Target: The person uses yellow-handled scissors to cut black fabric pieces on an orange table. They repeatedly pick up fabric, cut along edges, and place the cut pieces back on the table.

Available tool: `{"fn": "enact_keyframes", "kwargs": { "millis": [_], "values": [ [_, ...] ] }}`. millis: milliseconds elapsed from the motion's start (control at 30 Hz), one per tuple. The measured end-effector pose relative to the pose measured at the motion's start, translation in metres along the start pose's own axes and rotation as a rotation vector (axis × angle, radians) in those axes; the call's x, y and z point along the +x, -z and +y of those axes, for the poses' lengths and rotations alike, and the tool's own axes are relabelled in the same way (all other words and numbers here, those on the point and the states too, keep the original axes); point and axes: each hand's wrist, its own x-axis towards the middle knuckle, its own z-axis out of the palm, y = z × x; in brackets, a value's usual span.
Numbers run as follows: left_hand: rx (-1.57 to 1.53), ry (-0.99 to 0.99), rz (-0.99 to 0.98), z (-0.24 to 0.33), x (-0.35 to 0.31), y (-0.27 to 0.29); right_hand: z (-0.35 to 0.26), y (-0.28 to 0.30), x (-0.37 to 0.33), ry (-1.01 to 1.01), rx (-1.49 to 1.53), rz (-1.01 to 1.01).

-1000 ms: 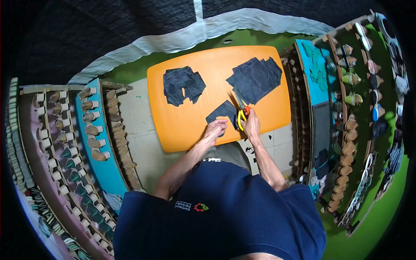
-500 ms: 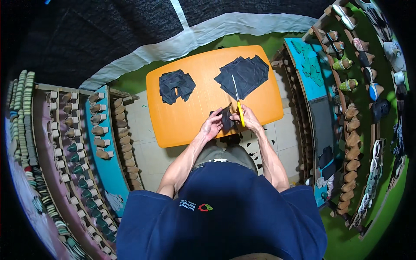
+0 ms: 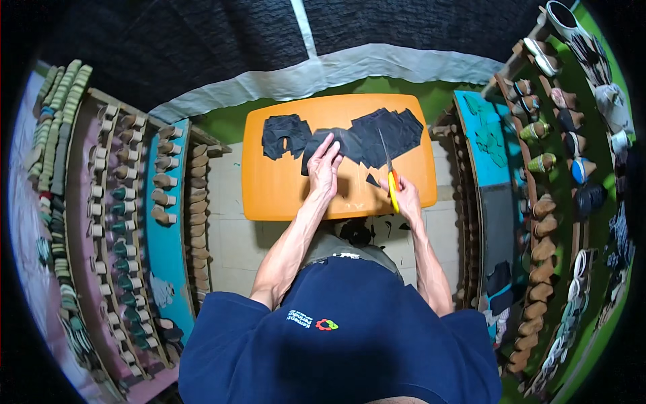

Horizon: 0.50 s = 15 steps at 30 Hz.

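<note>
My left hand (image 3: 323,167) grips a dark fabric piece (image 3: 315,149) above the orange table (image 3: 276,195); its thumb side faces right. The piece overlaps the gap between two stacks of black fabric. The left stack (image 3: 277,128) has a notched shape, and the right stack (image 3: 397,128) is broader. My right hand (image 3: 408,200) is closed round the yellow-and-orange handles of a pair of scissors (image 3: 393,187), with the blades pointing away over the right stack. A small black scrap (image 3: 372,180) shows just left of my right fingertips; whether it touches them is unclear.
Racks of shoe lasts (image 3: 124,249) stand on the left beside a turquoise shelf (image 3: 160,269). On the right are another turquoise shelf (image 3: 474,121) with green scraps and a rack of shoes (image 3: 538,131). Dark offcuts (image 3: 387,225) lie on the floor by the table's near edge.
My left hand has moved farther away with the fabric piece, toward the stacks. The right hand, still with the scissors, has shifted right, away from the piece. A small scrap now shows beside it.
</note>
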Motion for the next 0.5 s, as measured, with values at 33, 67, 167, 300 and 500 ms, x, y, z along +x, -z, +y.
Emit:
{"fn": "enact_keyframes", "kwargs": {
  "millis": [33,67,167,300,500],
  "values": [
    [-0.041,-0.041,-0.023,0.006,-0.001,-0.010,0.008,-0.009,-0.012,0.065,0.036,-0.010],
    [-0.074,-0.069,-0.027,0.015,-0.010,-0.030,0.017,-0.017,-0.025,0.123,0.072,-0.015],
    [-0.165,-0.113,-0.062,0.017,-0.014,-0.039,0.019,-0.038,-0.055,0.201,0.005,-0.189],
    [-0.185,-0.142,-0.089,0.010,-0.019,-0.035,0.012,-0.062,-0.059,0.182,0.236,-0.316],
    [-0.117,-0.148,-0.057,0.008,-0.040,-0.030,-0.029,-0.065,-0.055,0.139,0.334,-0.274]
  ]
}}
